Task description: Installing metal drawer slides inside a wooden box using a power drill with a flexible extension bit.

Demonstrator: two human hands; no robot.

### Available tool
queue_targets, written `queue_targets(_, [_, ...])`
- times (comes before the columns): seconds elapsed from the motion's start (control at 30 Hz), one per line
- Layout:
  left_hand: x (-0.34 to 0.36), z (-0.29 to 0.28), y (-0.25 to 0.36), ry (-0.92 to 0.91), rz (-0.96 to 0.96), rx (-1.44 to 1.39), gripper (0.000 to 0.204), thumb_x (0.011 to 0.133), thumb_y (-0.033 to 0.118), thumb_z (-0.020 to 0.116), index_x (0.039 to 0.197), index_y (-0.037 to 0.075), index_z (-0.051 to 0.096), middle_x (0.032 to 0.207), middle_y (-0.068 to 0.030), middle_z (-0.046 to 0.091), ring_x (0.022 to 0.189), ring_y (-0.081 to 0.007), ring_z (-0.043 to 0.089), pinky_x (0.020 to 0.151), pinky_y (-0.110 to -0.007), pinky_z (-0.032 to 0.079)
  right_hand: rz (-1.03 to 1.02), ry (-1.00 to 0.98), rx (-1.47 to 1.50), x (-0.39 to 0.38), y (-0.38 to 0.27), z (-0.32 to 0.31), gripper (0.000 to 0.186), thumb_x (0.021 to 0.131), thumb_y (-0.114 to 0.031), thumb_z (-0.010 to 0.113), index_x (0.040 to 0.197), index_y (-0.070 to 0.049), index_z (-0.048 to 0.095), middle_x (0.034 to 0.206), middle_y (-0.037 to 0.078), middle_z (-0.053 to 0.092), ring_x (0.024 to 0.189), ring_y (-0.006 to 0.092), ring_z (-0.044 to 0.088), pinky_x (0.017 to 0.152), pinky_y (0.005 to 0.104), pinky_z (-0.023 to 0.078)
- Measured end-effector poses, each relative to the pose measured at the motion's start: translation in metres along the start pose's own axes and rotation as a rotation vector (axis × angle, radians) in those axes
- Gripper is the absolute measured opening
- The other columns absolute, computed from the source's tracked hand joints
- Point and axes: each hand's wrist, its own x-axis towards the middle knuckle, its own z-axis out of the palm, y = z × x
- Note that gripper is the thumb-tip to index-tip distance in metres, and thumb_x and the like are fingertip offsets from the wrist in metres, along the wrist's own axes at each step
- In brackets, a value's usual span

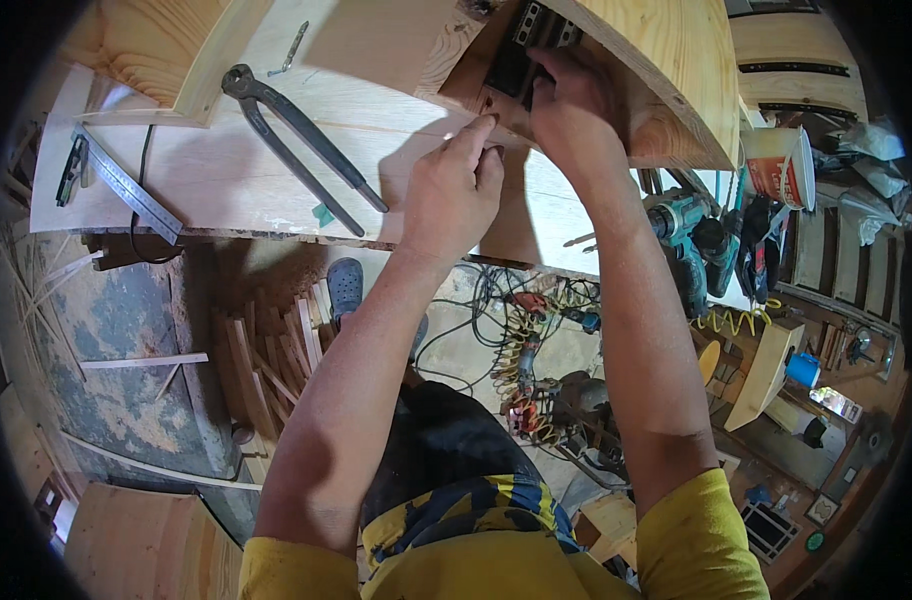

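My right hand [574, 98] reaches inside an open-fronted wooden box [666, 60] on the bench. Its bent index finger and thumb grip the near end of black slotted metal rails [524, 48], which look like drawer slides. The other fingers are hidden behind the hand. Just left of it, my left hand [450, 190] is curled, its index fingertip at the lower edge of the box. Whatever its fingers hold, if anything, does not show. Long-handled end-cutting pincers [301, 140] lie on the pale wooden worktop [216, 165] to the left.
A metal square [126, 185] lies at the worktop's left, and a small screw-like bit [294, 48] beyond the pincers. Teal cordless drills [688, 235] and a white-and-red tub [779, 165] are at the right. Below are wood offcuts [276, 350] and tangled hoses and cords [516, 350].
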Motion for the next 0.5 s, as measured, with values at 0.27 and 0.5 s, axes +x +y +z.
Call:
queue_targets(0.27, [0.001, -0.001, 0.0, 0.004, -0.001, 0.031, 0.032, 0.087, 0.011, 0.057, 0.117, 0.0, 0.059, 0.098, -0.0244, 0.066, 0.085, -0.0384, 0.065, 0.076, -0.043, 0.053, -0.047, 0.055, -0.101, 0.001, -0.002, 0.005, 0.03, 0.084, -0.012, 0.054, 0.112, -0.006, 0.062, 0.111, 0.018, 0.061, 0.106, 0.039, 0.056, 0.091, 0.0452, 0.045])
queue_targets(0.5, [0.002, -0.003, -0.001, -0.025, -0.049, 0.031, 0.031, 0.086, 0.009, 0.058, 0.116, 0.001, 0.059, 0.099, -0.0232, 0.066, 0.087, -0.0375, 0.065, 0.078, -0.042, 0.052, 0.149, -0.012, -0.069, 0.052, -0.007, 0.027, 0.031, 0.084, -0.015, 0.058, 0.112, -0.003, 0.06, 0.105, 0.023, 0.063, 0.099, 0.0394, 0.06, 0.085, 0.0479, 0.046])
